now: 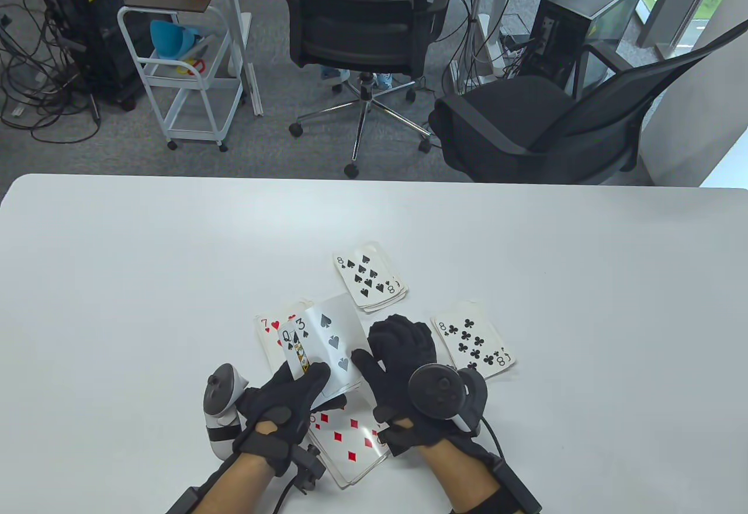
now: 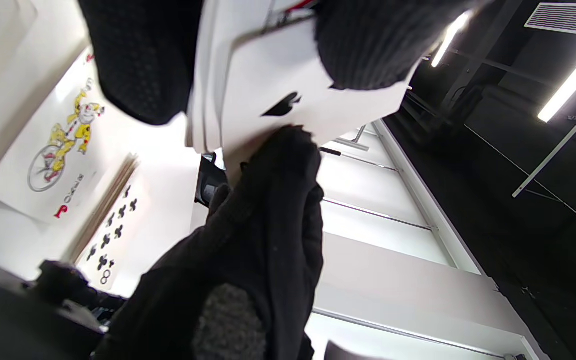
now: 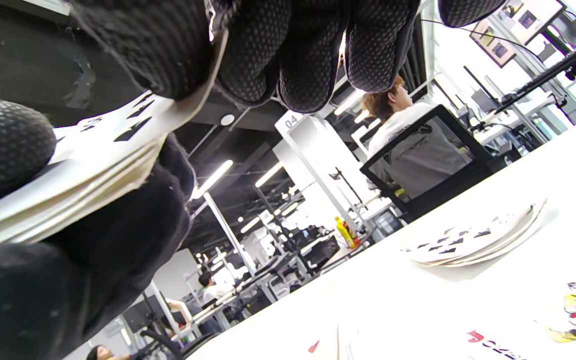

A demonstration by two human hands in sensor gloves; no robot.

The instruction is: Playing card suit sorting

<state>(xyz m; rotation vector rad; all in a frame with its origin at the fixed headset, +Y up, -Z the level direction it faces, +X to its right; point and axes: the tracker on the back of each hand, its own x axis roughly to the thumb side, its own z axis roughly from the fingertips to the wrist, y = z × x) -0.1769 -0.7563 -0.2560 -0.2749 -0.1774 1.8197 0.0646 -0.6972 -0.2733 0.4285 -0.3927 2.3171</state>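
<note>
Your left hand [image 1: 286, 400] and right hand [image 1: 403, 362] wear black knit gloves with dotted fingertips. A white tracker [image 1: 221, 414] is strapped behind the left knuckles, a black tracker [image 1: 441, 391] behind the right. Black wrist straps carry cables.

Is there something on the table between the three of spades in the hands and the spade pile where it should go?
Nothing visible. The three of spades tops the held stack, and bare table separates it from the spade pile beyond.
</note>
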